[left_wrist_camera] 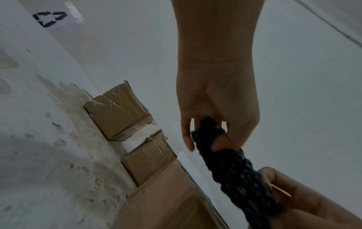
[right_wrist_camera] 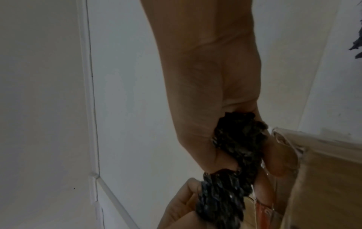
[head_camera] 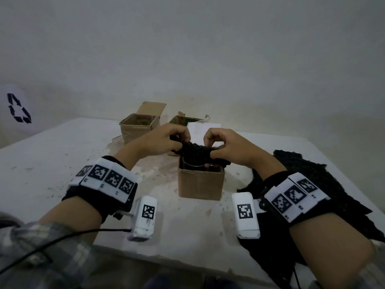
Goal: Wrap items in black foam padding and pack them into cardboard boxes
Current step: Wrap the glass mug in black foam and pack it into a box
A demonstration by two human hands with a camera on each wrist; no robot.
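Observation:
A small open cardboard box [head_camera: 201, 184] stands at the table's middle with a glass item [head_camera: 193, 163] inside it; the glass rim shows at the box's mouth. Above the mouth both hands hold one strip of black foam padding [head_camera: 194, 150]. My left hand [head_camera: 166, 138] pinches its left end [left_wrist_camera: 207, 131]. My right hand [head_camera: 225, 144] grips its right end [right_wrist_camera: 239, 136], fingers curled round it. In the wrist views the foam [left_wrist_camera: 240, 178] stretches between the two hands beside the box wall [right_wrist_camera: 323, 178].
Two more cardboard boxes [head_camera: 138, 126] [head_camera: 183, 119] stand at the back of the white table [head_camera: 52, 163], flaps up. A large sheet of black foam [head_camera: 312, 180] lies under my right forearm at the right. A wall rises close behind the table.

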